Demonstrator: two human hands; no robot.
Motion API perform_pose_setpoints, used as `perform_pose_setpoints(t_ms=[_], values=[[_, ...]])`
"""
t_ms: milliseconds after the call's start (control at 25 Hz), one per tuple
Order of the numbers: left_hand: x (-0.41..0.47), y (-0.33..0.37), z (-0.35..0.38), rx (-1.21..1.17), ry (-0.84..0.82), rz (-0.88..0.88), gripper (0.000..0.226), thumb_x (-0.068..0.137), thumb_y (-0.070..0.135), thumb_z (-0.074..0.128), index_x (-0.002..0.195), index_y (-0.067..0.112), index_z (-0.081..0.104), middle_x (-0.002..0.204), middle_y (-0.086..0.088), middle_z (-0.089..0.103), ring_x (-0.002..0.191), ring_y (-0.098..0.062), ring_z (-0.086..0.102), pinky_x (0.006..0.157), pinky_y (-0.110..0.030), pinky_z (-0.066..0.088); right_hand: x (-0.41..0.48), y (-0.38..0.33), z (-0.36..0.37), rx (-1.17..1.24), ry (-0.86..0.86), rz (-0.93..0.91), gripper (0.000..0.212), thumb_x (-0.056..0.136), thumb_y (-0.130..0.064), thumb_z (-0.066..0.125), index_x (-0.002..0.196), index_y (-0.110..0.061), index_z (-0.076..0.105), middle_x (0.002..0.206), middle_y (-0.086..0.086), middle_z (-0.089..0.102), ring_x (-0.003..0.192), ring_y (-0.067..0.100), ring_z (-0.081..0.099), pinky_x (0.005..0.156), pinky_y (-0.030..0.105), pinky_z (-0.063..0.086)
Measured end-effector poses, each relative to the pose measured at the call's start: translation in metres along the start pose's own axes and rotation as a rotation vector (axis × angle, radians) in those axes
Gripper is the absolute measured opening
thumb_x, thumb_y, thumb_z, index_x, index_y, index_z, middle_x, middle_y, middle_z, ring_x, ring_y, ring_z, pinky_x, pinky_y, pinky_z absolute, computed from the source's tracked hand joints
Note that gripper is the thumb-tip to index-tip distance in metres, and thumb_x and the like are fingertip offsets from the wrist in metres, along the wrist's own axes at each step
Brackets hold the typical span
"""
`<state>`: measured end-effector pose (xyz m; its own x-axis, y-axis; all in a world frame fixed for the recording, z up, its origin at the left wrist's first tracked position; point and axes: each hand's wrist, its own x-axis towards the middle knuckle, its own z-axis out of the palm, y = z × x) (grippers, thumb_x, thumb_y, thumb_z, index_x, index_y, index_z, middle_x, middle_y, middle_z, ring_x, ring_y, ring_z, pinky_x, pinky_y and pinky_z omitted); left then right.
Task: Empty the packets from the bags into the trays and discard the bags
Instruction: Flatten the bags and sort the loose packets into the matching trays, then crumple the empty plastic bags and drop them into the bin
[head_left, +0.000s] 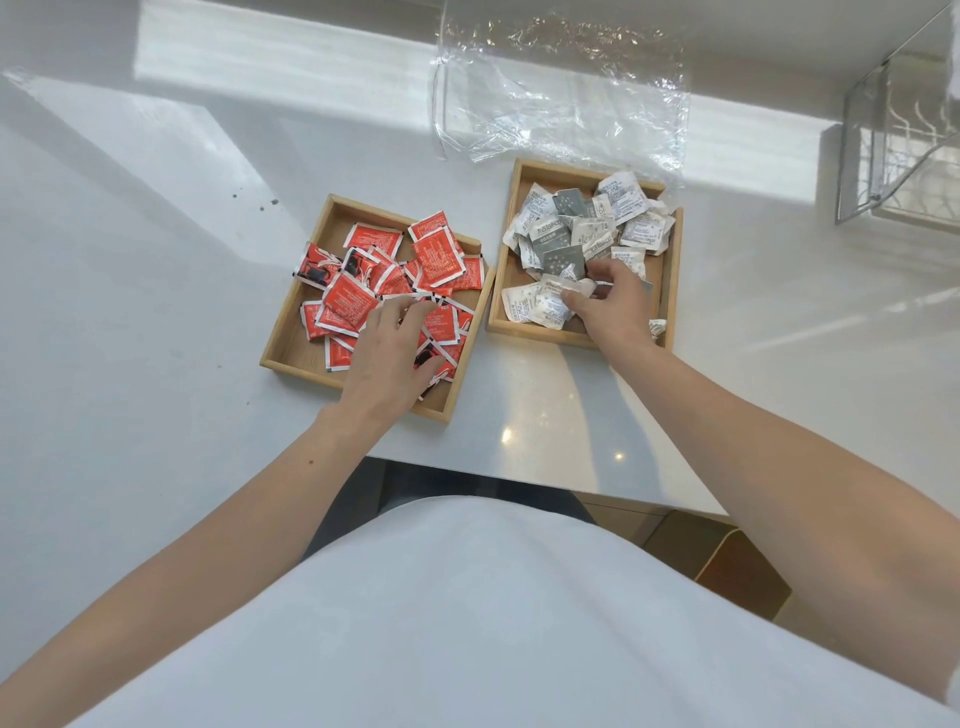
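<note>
Red packets (387, 291) are piled loose in the left wooden tray (291, 338), a few hanging over its left rim. The left hand (387, 358) lies flat on top of the pile at the near side, fingers spread and not gripping anything. White and grey packets (582, 234) fill the right wooden tray (672, 270), which sits just beside the other one. The right hand (613, 301) is down in that tray's near part, thumb and fingers pinched on a white packet (569, 288). One stray packet (657, 328) hangs at the near right corner. An empty clear plastic bag (561, 93) lies crumpled on the white counter (156, 260), just behind the right tray.
</note>
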<state>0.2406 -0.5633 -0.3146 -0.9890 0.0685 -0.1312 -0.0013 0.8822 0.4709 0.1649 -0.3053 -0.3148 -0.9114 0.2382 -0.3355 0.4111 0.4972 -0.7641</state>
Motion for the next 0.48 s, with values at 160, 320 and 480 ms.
perform_pose_setpoints(t_ms=[160, 320, 480], values=[[0.016, 0.01, 0.0, -0.001, 0.031, 0.029, 0.057, 0.087, 0.034, 0.071, 0.137, 0.017, 0.049, 0.137, -0.009, 0.05, 0.128, -0.027, 0.044, 0.106, -0.042, 0.038, 0.002, 0.003, -0.012, -0.043, 0.041, -0.052, 0.045, 0.084, -0.017, 0.073, 0.126, -0.012, 0.056, 0.116, -0.004, 0.059, 0.108, 0.014, 0.058, 0.093, 0.029, 0.048], [0.04, 0.03, -0.001, -0.07, 0.08, 0.088, 0.046, 0.092, 0.032, 0.063, 0.133, 0.015, 0.052, 0.131, -0.008, 0.053, 0.122, -0.026, 0.048, 0.101, -0.041, 0.043, 0.01, -0.001, -0.026, -0.036, 0.045, -0.1, 0.045, 0.088, -0.02, 0.068, 0.13, -0.011, 0.054, 0.119, 0.0, 0.06, 0.111, 0.013, 0.056, 0.097, 0.027, 0.047], [0.079, 0.056, -0.005, -0.129, 0.077, 0.136, 0.044, 0.094, 0.031, 0.059, 0.132, 0.013, 0.052, 0.13, -0.009, 0.052, 0.116, -0.026, 0.053, 0.098, -0.038, 0.044, 0.027, -0.011, -0.044, -0.009, 0.051, -0.114, 0.042, 0.089, -0.02, 0.064, 0.128, -0.011, 0.053, 0.114, -0.001, 0.058, 0.109, 0.015, 0.056, 0.099, 0.035, 0.049]])
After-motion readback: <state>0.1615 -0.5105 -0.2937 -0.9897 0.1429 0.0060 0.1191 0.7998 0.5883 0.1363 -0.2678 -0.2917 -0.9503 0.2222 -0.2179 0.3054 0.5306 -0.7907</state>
